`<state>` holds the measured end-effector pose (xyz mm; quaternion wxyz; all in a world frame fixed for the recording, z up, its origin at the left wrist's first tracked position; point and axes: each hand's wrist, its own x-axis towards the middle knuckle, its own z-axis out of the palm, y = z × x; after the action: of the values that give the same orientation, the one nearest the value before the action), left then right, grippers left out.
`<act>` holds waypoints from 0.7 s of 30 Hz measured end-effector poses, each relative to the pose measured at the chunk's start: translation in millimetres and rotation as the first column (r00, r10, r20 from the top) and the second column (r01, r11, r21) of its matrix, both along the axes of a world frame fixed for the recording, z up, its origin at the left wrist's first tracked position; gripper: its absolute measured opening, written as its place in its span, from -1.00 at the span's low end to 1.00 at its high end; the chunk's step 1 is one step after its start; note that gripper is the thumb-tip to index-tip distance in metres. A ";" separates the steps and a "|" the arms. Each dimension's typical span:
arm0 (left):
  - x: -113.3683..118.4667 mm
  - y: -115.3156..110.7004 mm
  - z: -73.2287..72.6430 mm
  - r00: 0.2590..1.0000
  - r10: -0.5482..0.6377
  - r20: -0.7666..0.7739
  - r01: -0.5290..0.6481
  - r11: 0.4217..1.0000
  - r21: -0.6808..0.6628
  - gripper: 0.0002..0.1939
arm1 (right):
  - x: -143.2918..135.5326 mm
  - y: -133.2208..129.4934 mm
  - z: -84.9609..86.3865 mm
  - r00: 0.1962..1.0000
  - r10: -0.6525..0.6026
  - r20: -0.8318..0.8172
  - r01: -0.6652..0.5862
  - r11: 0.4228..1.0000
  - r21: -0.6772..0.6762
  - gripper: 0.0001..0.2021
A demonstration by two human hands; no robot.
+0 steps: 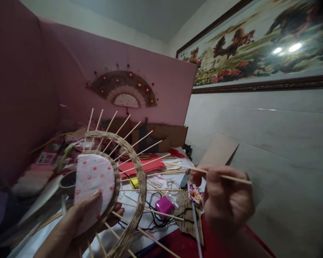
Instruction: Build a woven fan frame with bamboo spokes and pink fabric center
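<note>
My left hand (70, 224) grips a half-round woven fan frame (140, 179) by its centre. The thumb lies on the dotted white cloth panel (94, 172), with the fingers behind it. Thin wooden sticks fan out from the panel through two bands of braided twine. To the right, raised above the table, my right hand (228, 200) pinches a single thin wooden stick (226, 175) that points left toward the frame, apart from it. Just left of that hand is a flower-patterned glue gun (194, 193) with a clear glue stick (196, 229) sticking out, over a piece of cardboard (184, 215).
A finished-looking decorated fan (123, 86) hangs on the pink board (167, 82). On the table lie red sheets (142, 166), a magenta block (164, 207), black cord (150, 227) and loose sticks. A roll of tape (68, 179) is at left. A framed horse picture (258, 46) hangs on the right wall.
</note>
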<state>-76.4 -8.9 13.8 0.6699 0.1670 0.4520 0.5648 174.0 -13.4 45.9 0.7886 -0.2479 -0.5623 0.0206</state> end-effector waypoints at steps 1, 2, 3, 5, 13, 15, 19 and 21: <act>0.3 -0.8 0.3 1.000 -0.007 -0.023 0.007 1.000 0.007 -0.31 | -2.4 -6.7 -4.2 0.990 0.037 0.135 -0.034 0.999 -0.026 -0.82; 0.5 -1.6 0.4 0.999 -0.013 -0.042 0.014 1.000 0.014 -0.32 | -3.7 -11.7 -8.2 0.965 0.060 0.256 -0.053 0.998 -0.034 -0.76; 0.5 -2.4 0.2 0.998 -0.017 -0.055 0.018 1.000 0.018 -0.33 | -4.3 -15.1 -11.5 0.930 0.064 0.362 -0.057 0.998 -0.032 -0.72; 0.3 -3.7 -0.3 0.998 -0.015 -0.057 0.017 1.000 0.026 -0.33 | -4.6 -18.7 -15.2 0.871 0.026 0.490 -0.036 0.999 0.012 -0.67; -7.1 0.2 -9.3 0.997 0.045 -0.058 -0.046 0.999 0.000 -0.19 | -7.7 -15.9 -20.6 0.855 -0.015 0.518 0.006 1.000 0.019 -0.64; -10.0 1.7 -13.2 0.997 0.029 -0.068 -0.029 1.000 0.006 -0.22 | -8.3 -14.5 -22.8 0.854 0.001 0.520 -0.011 1.000 0.016 -0.64; -11.6 2.3 -16.3 0.997 -0.012 -0.070 0.013 1.000 0.006 -0.27 | -9.8 -14.3 -24.7 0.851 0.014 0.524 -0.033 0.999 0.026 -0.62; -8.8 1.0 -13.1 0.997 -0.017 -0.074 0.019 1.000 0.017 -0.29 | -10.4 -14.8 -25.0 0.851 0.017 0.525 -0.033 0.999 0.021 -0.62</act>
<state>-85.2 -7.9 0.7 0.6563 0.1977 0.4697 0.5563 163.6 -28.2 20.9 0.6085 -0.2251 -0.7596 -0.0459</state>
